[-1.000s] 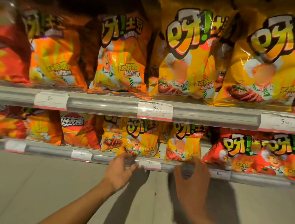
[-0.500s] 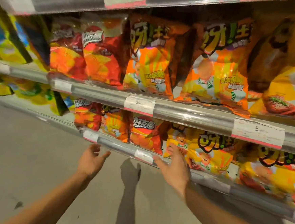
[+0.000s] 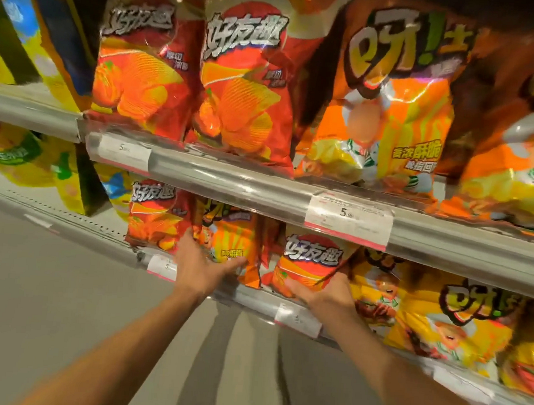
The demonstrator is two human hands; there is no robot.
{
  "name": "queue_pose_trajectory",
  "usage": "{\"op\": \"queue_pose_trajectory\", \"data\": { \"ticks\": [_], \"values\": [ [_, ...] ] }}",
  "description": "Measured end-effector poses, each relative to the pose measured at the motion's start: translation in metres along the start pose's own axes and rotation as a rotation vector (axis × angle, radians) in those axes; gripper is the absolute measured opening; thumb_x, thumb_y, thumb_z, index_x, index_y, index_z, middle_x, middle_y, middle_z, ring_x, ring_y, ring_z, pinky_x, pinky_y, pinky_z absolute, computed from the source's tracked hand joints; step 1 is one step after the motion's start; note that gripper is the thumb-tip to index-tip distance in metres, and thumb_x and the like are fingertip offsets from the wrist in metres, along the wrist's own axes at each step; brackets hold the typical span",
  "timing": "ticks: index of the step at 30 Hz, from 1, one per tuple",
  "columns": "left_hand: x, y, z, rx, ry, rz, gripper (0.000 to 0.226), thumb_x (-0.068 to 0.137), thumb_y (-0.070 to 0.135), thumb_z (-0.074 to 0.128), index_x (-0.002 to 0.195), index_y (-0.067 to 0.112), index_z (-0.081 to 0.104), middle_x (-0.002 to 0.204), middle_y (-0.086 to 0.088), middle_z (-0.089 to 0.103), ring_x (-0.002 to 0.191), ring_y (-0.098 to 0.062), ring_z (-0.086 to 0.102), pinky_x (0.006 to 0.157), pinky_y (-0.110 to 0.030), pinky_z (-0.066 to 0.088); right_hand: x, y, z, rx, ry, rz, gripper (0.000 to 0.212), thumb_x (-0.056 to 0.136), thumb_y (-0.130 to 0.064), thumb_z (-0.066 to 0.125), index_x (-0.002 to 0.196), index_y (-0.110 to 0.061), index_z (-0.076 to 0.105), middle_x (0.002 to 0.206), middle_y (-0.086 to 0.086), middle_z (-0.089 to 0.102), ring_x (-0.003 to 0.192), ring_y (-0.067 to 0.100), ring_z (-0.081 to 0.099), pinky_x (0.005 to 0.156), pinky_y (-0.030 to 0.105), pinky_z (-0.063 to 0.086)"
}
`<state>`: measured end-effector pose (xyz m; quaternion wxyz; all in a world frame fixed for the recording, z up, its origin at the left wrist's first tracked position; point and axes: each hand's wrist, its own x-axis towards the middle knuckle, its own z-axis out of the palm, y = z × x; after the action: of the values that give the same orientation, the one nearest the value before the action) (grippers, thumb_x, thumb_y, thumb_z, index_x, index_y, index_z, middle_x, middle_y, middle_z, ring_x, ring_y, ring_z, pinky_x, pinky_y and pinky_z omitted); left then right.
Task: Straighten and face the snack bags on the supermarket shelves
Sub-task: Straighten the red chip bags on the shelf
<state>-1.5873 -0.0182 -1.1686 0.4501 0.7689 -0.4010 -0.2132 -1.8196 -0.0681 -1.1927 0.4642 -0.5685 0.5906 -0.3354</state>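
Head view, looking down two bare forearms at the lower shelf. The left hand is spread wide, palm up, its thumb pressed against the bottom of an orange snack bag and its fingers reaching up along that bag's left edge, beside a red bag; it cups the bag rather than clenching it. The right hand cradles the bottom of a tilted red bag with white lettering, thumb across the front, the other fingers curled under and behind, so it grasps this bag from below. Both held bags stand on the lower shelf just behind its front rail, close beside each other. To their right the same shelf carries yellow bags. The upper shelf holds two upright red bags on the left and orange bags to the right, facing forward. White price tags sit in the rails.
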Motion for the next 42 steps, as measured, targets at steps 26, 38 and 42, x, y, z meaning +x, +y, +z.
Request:
{"op": "queue_pose_trajectory", "data": {
  "ticks": [26,38,42],
  "values": [
    [0.017,-0.004,0.025,-0.165,-0.034,0.246,0.096,0.046,0.046,0.097,0.121,0.014,0.047,0.111,0.000,0.059,0.103,-0.017,0.059,0.088,-0.030,0.049,-0.068,0.010,-0.037,0.296,0.258,-0.126,0.070,0.059,-0.018,0.095,0.118,-0.031,0.061,0.096,-0.024,0.075,0.085,-0.007,0.071,0.066,0.012,0.055],
    [-0.013,0.025,0.096,-0.142,-0.352,0.288,0.088,0.041,0.057,0.096,0.109,0.018,0.056,0.100,0.002,0.070,0.094,-0.013,0.067,0.082,-0.036,0.058,-0.126,0.057,-0.102,0.383,0.296,-0.042,0.074,0.069,0.023,0.075,0.135,-0.003,0.053,0.105,0.006,0.077,0.082,0.006,0.075,0.060,0.019,0.059],
    [-0.014,0.022,0.101,-0.141,-0.402,0.308,0.055,0.053,0.056,0.092,0.086,0.021,0.066,0.074,0.002,0.071,0.068,-0.017,0.067,0.064,-0.041,0.058,-0.128,0.068,-0.093,0.384,0.217,-0.023,0.081,0.068,0.008,0.084,0.139,-0.016,0.054,0.118,0.008,0.075,0.106,0.026,0.073,0.085,0.051,0.062]
  ]
}}
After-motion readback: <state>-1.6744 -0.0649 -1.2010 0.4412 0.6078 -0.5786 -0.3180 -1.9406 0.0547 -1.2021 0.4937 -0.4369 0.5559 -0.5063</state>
